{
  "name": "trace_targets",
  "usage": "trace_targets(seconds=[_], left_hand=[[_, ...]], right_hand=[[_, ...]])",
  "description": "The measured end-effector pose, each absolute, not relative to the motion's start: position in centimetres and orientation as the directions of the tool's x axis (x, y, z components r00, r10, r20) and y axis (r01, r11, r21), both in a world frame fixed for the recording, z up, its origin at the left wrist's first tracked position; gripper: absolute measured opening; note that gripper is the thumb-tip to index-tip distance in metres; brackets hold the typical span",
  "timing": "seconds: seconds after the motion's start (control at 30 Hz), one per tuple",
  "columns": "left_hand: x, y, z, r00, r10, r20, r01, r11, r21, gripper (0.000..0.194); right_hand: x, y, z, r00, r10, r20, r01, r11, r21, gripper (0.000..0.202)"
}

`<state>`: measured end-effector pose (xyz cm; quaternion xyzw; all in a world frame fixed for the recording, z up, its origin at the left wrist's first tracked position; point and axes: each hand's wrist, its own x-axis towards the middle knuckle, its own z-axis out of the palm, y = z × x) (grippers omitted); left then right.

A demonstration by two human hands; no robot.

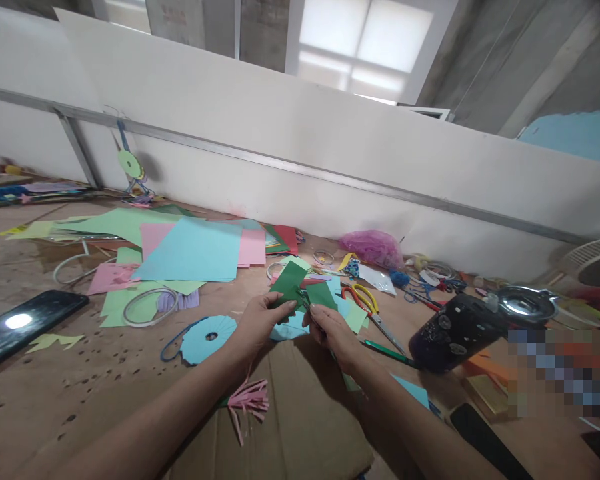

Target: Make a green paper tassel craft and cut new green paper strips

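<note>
My left hand (267, 320) pinches a piece of dark green paper (289, 280) between thumb and fingers, above a cardboard sheet. Close beside it, my right hand (335, 333) is closed at a second flap of green paper (323, 295). Something thin and dark shows between the two flaps; I cannot make out what it is. Below my hands lies a light blue paper piece (291, 328). A pink fringed paper tassel (250, 399) rests on the cardboard (300, 413), near my left forearm. Left of that hand is a pleated blue paper disc (205, 339) with a blue cord.
Coloured paper sheets (193, 250) are piled at the back left. A phone (30, 320) lies at the left. On the right are yellow-and-orange-handled scissors (367, 303), a green pen-like tool (387, 352) and a dark bottle (455, 330) with its lid raised. A white partition (260, 180) stands behind.
</note>
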<state>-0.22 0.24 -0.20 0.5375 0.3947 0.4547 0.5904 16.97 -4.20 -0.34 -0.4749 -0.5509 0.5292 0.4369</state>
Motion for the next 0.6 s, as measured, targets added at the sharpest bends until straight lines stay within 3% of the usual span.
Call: trace_targets(seconds=[0.6], left_hand=[[-0.11,-0.01,-0.1,0.307,0.951,0.047,-0.083,-0.022,0.996,0.032]], right_hand=[[16.89,-4.28,-0.32,-0.147,0.989,0.004,0.09,0.018,-0.996,0.045]])
